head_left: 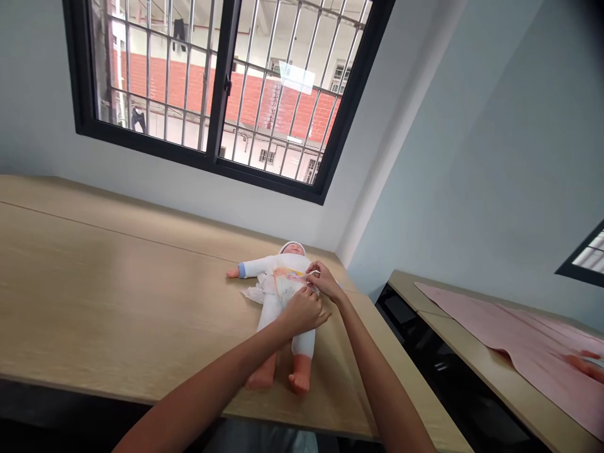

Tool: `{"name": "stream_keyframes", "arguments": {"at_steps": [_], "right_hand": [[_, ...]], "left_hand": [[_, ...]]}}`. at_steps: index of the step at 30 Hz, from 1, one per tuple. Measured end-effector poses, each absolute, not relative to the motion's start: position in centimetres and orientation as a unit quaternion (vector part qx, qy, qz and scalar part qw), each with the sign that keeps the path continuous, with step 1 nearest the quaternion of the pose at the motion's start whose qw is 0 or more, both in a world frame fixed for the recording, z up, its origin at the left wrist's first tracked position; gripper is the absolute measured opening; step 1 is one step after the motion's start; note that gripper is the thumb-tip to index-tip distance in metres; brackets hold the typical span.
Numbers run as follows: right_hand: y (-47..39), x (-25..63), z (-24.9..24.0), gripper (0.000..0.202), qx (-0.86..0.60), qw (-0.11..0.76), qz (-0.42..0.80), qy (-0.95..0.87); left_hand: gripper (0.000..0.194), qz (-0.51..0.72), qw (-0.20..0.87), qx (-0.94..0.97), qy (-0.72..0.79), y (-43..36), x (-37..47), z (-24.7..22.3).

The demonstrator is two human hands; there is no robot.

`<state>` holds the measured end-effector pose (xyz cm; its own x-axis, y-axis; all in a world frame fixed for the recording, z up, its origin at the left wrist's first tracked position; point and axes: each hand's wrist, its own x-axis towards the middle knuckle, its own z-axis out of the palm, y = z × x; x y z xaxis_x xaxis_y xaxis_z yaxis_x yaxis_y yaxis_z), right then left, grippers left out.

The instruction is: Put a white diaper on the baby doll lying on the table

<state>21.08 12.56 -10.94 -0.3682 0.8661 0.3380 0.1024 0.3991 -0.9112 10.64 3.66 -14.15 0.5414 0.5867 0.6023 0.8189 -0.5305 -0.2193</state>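
Note:
A baby doll (270, 308) in a white suit and cap lies on its back on the wooden table, feet toward me. Around its hips is a white diaper (287, 284) with a coloured print at the waist; one side of it spreads loose on the table. My right hand (325, 281) pinches the diaper's upper edge at the waist, on the right side. Just below, my left hand (306, 309) has its fingers bent closed against the diaper's right side, and the fingertips are partly hidden. The doll's arm on the right is mostly covered by my hands.
The wooden table (117, 302) runs along the wall beneath a barred window (217, 94). To the right, across a gap, stands another table with a pink cloth (514, 333). On that cloth, a reddish doll limb (585, 365) shows at the frame's edge.

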Motion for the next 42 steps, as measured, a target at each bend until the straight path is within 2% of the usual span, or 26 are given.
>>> {"name": "stream_keyframes", "arguments": {"at_steps": [7,13,18,22,25,28,30,33,38,42], "right_hand": [[12.3,20.9,-11.8,0.027,-0.342,0.468,0.457,-0.675],[11.4,23.1,-11.2,0.049,-0.303,0.503,0.522,-0.619],[11.9,24.3,-12.4,0.043,-0.306,0.566,0.508,-0.572],[12.1,24.4,-13.1,0.029,-0.322,0.587,0.473,-0.573],[11.5,23.7,-13.2,0.028,-0.313,0.563,0.454,-0.616],[10.9,22.7,-13.4,0.026,-0.301,0.532,0.439,-0.658],[10.7,22.2,-13.6,0.027,-0.300,0.526,0.432,-0.669],[10.7,22.1,-13.8,0.031,-0.305,0.527,0.427,-0.669],[10.9,22.4,-14.1,0.031,-0.317,0.538,0.417,-0.661],[10.8,22.5,-14.2,0.028,-0.324,0.539,0.409,-0.661]], "left_hand": [[0.050,-0.257,0.233,-0.841,-0.415,3.6,10.5,-14.2],[0.058,-0.279,0.230,-0.809,-0.464,3.4,9.9,-14.0],[0.060,-0.286,0.196,-0.796,-0.497,3.5,9.4,-13.7],[0.043,-0.317,0.095,-0.811,-0.482,4.0,8.4,-12.3],[0.027,-0.327,0.037,-0.808,-0.489,5.3,6.0,-11.0],[0.035,-0.337,0.017,-0.757,-0.559,6.9,1.9,-10.4],[0.032,-0.310,-0.011,-0.726,-0.614,7.5,-1.0,-10.6],[0.013,-0.219,-0.097,-0.720,-0.651,7.7,-4.1,-11.7],[0.026,-0.109,-0.225,-0.733,-0.632,7.9,-5.2,-13.5],[0.028,-0.133,-0.263,-0.724,-0.623,8.2,-5.3,-13.4]]}}
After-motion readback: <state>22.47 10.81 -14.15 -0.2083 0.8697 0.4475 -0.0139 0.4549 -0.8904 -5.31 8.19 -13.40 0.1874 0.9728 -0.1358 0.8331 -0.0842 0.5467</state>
